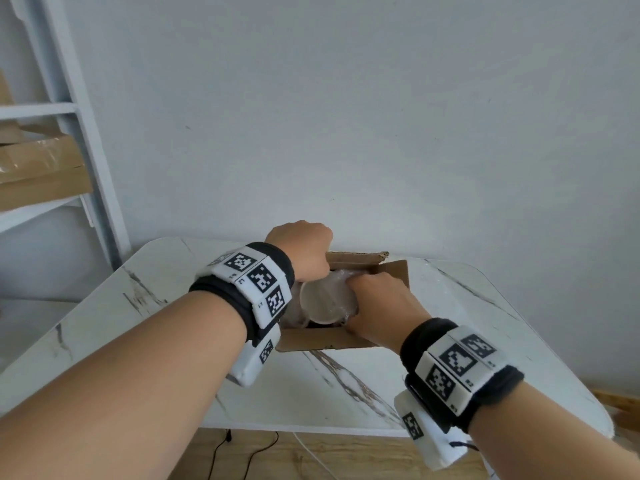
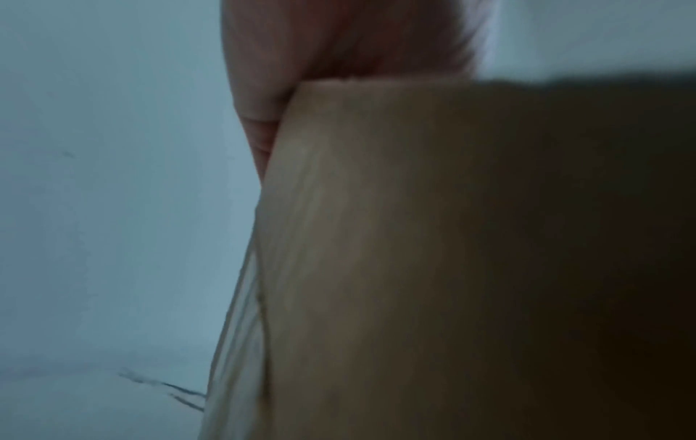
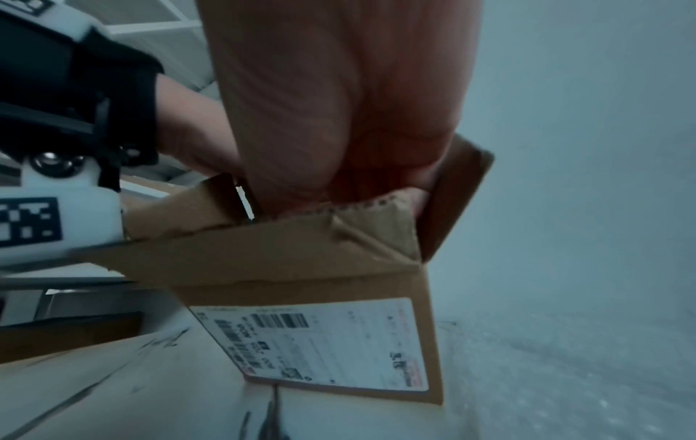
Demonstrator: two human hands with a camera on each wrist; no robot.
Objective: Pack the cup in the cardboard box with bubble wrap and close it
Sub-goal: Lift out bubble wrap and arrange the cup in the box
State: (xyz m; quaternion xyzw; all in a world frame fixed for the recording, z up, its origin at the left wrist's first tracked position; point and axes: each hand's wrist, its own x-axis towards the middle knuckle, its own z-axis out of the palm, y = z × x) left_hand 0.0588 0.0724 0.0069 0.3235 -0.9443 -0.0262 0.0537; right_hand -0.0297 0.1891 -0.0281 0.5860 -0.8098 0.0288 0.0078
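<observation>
Cup [image 1: 327, 301], wrapped, is being seated in the box [image 1: 322, 342]; left hand [image 1: 304, 251] at 10 o'clock, right hand [image 1: 377, 306] at 3 o'clock, both curled round it. Next: release, fold flaps.

Both bare forearms reach forward over the open brown cardboard box [image 1: 341, 341], each wrist strapped with a black band carrying white blocks printed with black square markers. The left hand [image 1: 304, 251] is bent down at the wrist above the box's far left corner, fingers curled inside it. The right hand [image 1: 379, 306] dips into the box's near right side, its fingertips hidden.
</observation>
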